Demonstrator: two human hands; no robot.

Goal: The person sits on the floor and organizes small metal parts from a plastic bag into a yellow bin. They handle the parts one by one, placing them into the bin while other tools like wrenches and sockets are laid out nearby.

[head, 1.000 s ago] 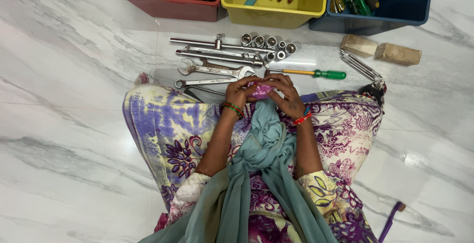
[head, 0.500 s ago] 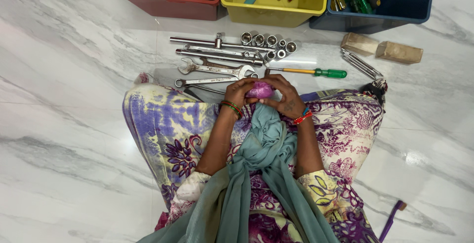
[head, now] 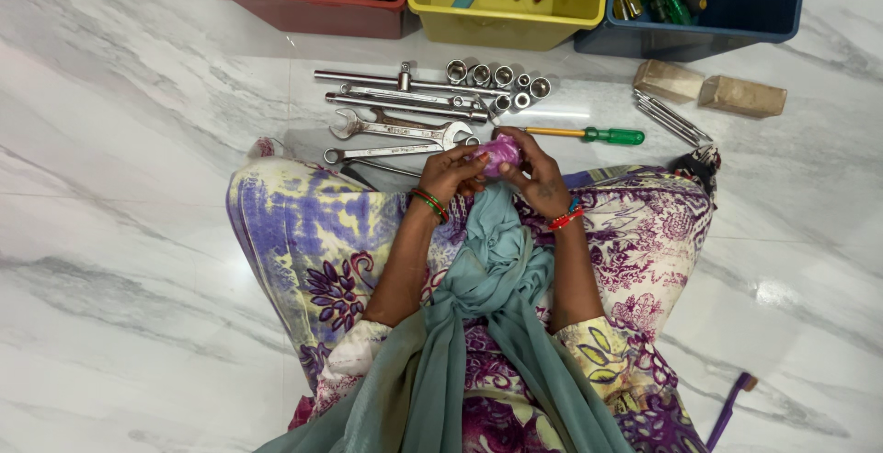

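**Both hands close on the pink bundle above the lap**

Starting at the left, we see a red bin (head: 308, 7) at the top edge with dark odds and ends in it, and below it bare marble floor (head: 120, 168). Moving in, a row of steel tools lies just ahead of our knees: a long T-bar (head: 386, 79), an open-ended spanner (head: 395, 128) and a ring spanner (head: 377, 152), with a cluster of sockets (head: 501, 80) beside them and a yellow bin (head: 510, 2) behind.

Our left hand (head: 448, 172) curls its fingers around the near side of a small pink bundle (head: 501, 151), which looks like crumpled cloth or plastic. The bundle sits between both hands, over the lap and just short of the spanners. Our right hand (head: 540, 177) pinches it from the other side, thumb and fingers narrow and closed on it. What may be wrapped inside, we cannot tell.

To work it well, we judge one hand should steady while the other turns or rubs, kept low over the lap so nothing drops among the tools.

Further right lie a green-handled screwdriver (head: 589, 134), a blue bin (head: 727, 11), thin metal rods (head: 671, 120) and two wooden blocks (head: 713, 90).
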